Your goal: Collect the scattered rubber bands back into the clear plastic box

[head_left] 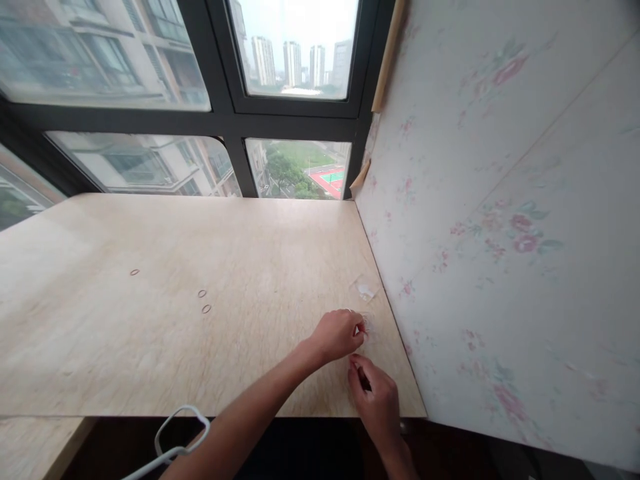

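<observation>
My left hand (341, 335) reaches across from the lower left, thumb and fingers closed in a pinch. Its fingertips are at a small piece of clear plastic (369, 323) on the tabletop; what lies between them is too small to tell. Just below and to the right, my right hand (376, 392) has its thumb and index finger pressed together near the table's front edge. Anything in that pinch is hidden. Beyond the hands, a second clear plastic piece (367, 289) with a whitish patch lies by the wall.
Three thin, dark reddish rings (202, 293) lie on the left half of the pale marbled tabletop (260, 247). A white cable loop (183, 408) rises at the front edge beside my left forearm. A floral-papered wall (480, 267) bounds the right; dark-framed windows (295, 117) stand behind.
</observation>
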{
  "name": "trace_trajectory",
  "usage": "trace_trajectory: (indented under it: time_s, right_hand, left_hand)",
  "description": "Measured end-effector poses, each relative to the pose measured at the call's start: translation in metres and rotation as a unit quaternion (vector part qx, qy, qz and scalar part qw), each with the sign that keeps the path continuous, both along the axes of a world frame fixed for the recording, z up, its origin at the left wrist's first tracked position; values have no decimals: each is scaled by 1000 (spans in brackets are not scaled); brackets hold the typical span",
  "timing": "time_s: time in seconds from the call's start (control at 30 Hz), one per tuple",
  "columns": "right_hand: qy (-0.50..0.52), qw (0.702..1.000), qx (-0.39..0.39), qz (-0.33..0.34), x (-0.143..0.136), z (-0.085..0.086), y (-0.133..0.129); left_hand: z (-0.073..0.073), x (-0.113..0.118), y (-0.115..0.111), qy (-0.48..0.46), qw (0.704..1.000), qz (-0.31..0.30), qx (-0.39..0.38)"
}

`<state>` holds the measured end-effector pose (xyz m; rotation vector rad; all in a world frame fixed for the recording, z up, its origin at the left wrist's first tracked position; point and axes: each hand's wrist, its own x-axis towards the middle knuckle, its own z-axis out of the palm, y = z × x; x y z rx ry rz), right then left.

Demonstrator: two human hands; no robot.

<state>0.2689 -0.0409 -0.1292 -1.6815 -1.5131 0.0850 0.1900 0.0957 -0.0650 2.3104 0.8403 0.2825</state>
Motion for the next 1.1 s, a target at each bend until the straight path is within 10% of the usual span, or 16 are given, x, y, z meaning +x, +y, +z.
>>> trace_trajectory:
  time_s: [0.43, 0.7, 0.87, 1.1]
  right_hand:
    - [15, 1000, 11, 11, 1, -1, -1]
    - [30, 999, -14, 2, 2, -1, -1]
    - [242, 961, -131, -10, -2, 7, -1]
    - [352, 900, -218, 136, -72, 46, 33]
  left_hand:
    - [6, -15, 0, -44, 999, 16, -18]
    - [-8, -99, -13, -106, 984, 134, -47]
    - [-32, -167, -18, -108, 971, 211, 6]
    - [-46, -212, -25, -212, 920, 330, 7]
